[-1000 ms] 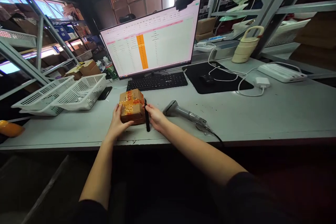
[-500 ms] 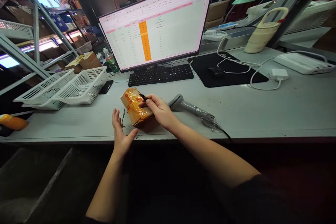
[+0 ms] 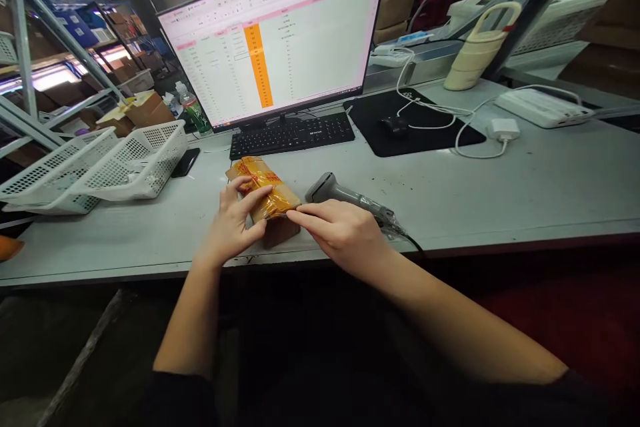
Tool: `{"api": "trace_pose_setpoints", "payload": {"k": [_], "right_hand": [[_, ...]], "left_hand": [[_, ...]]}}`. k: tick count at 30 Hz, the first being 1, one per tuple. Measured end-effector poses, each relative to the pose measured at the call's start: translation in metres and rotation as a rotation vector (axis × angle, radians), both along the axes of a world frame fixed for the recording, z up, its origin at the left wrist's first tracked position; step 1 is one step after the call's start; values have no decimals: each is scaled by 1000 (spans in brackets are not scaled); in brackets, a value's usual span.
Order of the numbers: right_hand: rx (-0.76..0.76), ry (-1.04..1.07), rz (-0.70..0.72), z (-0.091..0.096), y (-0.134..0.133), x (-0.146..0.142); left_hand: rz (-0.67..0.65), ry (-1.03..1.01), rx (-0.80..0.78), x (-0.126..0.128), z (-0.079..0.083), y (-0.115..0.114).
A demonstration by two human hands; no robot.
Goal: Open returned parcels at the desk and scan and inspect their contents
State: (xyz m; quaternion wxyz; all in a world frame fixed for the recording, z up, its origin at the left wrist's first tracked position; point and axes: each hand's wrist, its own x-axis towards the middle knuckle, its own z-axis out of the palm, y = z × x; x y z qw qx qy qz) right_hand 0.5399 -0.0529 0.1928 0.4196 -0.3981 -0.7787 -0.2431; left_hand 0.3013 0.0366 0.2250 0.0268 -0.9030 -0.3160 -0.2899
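A small cardboard box (image 3: 261, 188) wrapped in orange-yellow tape lies tilted on the grey table (image 3: 525, 193), near its front edge. My left hand (image 3: 231, 225) grips the box's left side, fingers over its top. My right hand (image 3: 341, 232) reaches in from the right, its pinched fingertips at the box's near right edge. Only a thin tip of the black pen-shaped tool shows past those fingers; the rest is hidden in the hand.
A grey barcode scanner (image 3: 334, 191) with its cable lies just behind my right hand. Further back are a black keyboard (image 3: 293, 135), a monitor (image 3: 280, 47) and a mouse (image 3: 393, 125) on a black pad. White baskets (image 3: 135, 161) and a phone (image 3: 185, 162) sit at the left.
My left hand, open and off the box half a second ago, has taken hold of it again. My right hand slid from the box's top to its near right edge. The view tilted down.
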Motion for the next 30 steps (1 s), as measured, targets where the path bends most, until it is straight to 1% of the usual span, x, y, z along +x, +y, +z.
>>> {"api": "trace_pose_setpoints", "payload": {"k": [2,4,6,8,11,14,17,21,24,26,30], "right_hand": [[-1,-44,-43,2,-3,-1],[-3,-70,-85,4,-4,-3],[-7,-98,-114,6,-4,-3],[-19,-129,-128,7,-5,-4],[-52,-176,-138,11,-7,-3],[-75,-212,-148,15,-9,-5],[-84,-232,-166,18,-12,-8],[-93,-245,-213,19,-13,-13],[-87,-241,-235,18,-13,-14],[-90,-235,-243,17,-11,-15],[-131,-217,-284,17,-6,-24]], "left_hand": [[-45,127,4,5,17,6],[-123,195,-38,13,27,13],[-192,209,-112,19,30,20],[-213,196,-142,23,29,22],[-210,190,-153,22,32,19],[-183,222,-174,17,44,12],[-129,327,-156,17,60,7],[-92,545,-33,27,75,1],[-92,682,75,34,77,-3],[-90,720,118,37,77,-5],[-56,693,101,36,77,-6]]}}
